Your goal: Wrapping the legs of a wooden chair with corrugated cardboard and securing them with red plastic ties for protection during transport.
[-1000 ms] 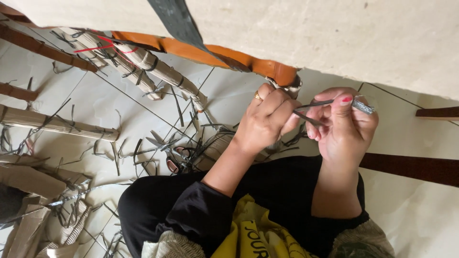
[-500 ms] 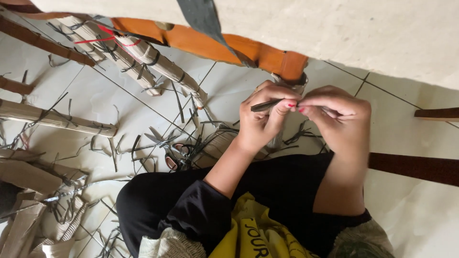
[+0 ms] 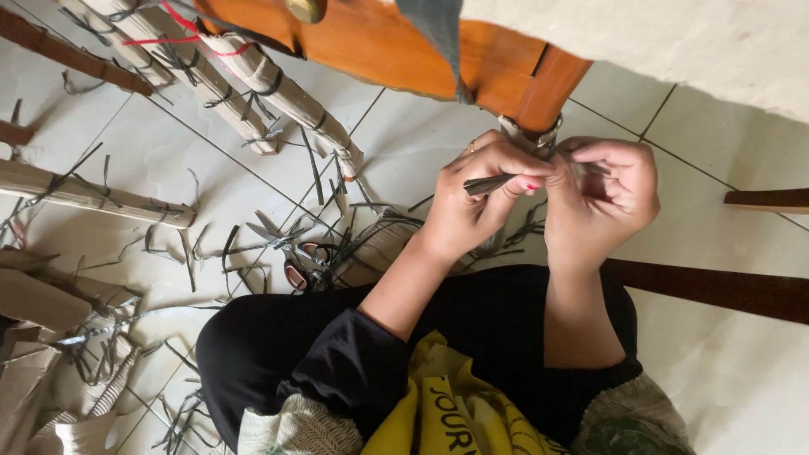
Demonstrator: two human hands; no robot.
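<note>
Cardboard rolls (image 3: pixel 80 192) bound with dark strips lie on the tiled floor (image 3: pixel 404 143) at left, scissors (image 3: pixel 291 253) nearer the knee. The left hand (image 3: pixel 472 206) pinches a bundle of dark strips (image 3: pixel 490 183) in closed fingers. The right hand (image 3: pixel 602 198) curls shut around the bundle's far end, below an orange wooden frame (image 3: pixel 472 63). The hands seem to be mid-twist, gathering the strips.
</note>
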